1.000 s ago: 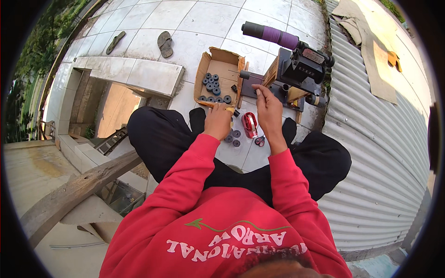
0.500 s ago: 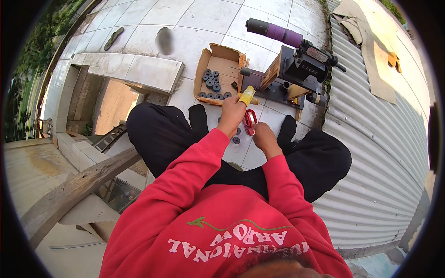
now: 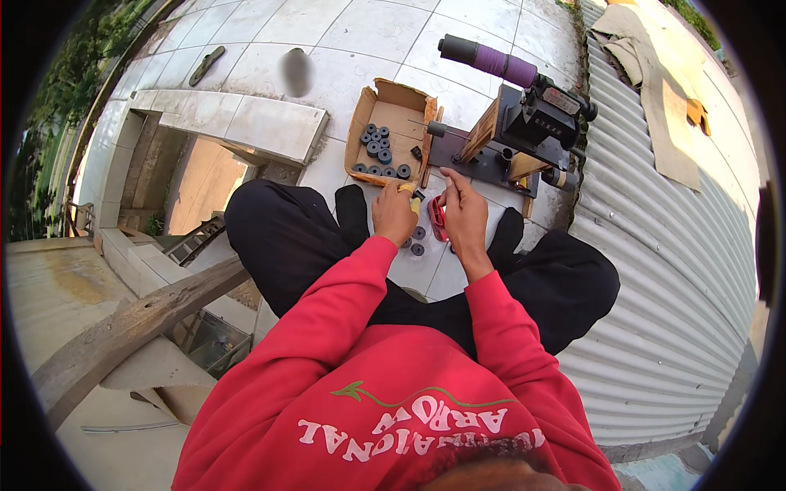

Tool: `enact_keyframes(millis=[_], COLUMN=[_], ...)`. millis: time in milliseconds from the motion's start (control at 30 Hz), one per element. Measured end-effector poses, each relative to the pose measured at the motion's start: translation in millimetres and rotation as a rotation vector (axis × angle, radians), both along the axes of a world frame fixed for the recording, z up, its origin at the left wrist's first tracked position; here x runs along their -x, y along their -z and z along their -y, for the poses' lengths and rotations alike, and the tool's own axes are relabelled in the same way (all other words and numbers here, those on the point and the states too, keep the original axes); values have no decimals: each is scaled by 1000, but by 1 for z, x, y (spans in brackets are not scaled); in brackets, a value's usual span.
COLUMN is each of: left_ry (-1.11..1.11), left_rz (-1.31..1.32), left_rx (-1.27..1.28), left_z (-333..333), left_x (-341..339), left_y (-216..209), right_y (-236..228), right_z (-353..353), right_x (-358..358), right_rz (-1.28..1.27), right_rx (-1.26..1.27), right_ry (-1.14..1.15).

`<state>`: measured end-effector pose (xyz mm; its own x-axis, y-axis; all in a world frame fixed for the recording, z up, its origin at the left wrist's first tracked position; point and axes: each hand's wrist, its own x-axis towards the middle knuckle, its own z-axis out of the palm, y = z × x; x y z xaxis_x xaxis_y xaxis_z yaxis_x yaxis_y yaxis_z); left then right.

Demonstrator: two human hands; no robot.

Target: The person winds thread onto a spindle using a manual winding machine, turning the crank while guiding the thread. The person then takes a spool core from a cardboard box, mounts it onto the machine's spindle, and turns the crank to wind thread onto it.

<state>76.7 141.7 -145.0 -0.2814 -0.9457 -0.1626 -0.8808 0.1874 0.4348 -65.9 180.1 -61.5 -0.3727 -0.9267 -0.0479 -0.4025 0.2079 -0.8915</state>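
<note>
My left hand [image 3: 395, 217] is closed around a small yellow object [image 3: 415, 201] with a dark end; its exact kind is hard to make out. Close beside it, my right hand [image 3: 466, 214] has its index finger stretched forward and seems to hold nothing. A red oval object [image 3: 436, 214] is at that hand's left edge, partly covered by it; I cannot tell whether they touch. Between my hands, several dark ring-shaped coils [image 3: 418, 233] lie on the tiles. Ahead stands a black winding machine [image 3: 536, 123] with a counter, a purple-wrapped handle [image 3: 503, 65] and a dark cylinder [image 3: 436, 129] on its spindle.
A shallow cardboard box [image 3: 365, 114] holding several dark coils sits ahead of my left hand. White tiles surround me. Corrugated roofing sheets [image 3: 655, 311] run along the right. To the left are a raised tiled ledge [image 3: 274, 127], an opening and a wooden pole [image 3: 139, 344]. A sandal [image 3: 207, 65] lies far left.
My left hand has drawn back and left from the machine with the yellow object. The right hand has moved forward, its index finger now extended. The red object has shifted slightly nearer.
</note>
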Motion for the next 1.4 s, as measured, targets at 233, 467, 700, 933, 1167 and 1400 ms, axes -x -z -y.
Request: enact_keyframes(millis=[233,467,700,933,1167,1400], left_ry=[-197,-384,-339,-266,-334,-150], left_rz=[-1206,-1128,-1112,-693,-294,-1387], left_rx=[-513,-493,-493,-444,371,-584], left_z=[54,8,-16,-32,16,56], left_x=[47,44,25,19,7,54], left_y=[-82,-86,-64,-32,41,-91], right_y=[88,109,54,-50,-3,130], right_z=[-59,-68,-8,55,15,-52], right_x=[-24,-6,47,30,8,-10], right_rz=[-194,-395,-355,799,192,-77], right_rx=[-284,-509,-110,75,102,-311], right_ry=[-282,-495,-194,61,-3,-349])
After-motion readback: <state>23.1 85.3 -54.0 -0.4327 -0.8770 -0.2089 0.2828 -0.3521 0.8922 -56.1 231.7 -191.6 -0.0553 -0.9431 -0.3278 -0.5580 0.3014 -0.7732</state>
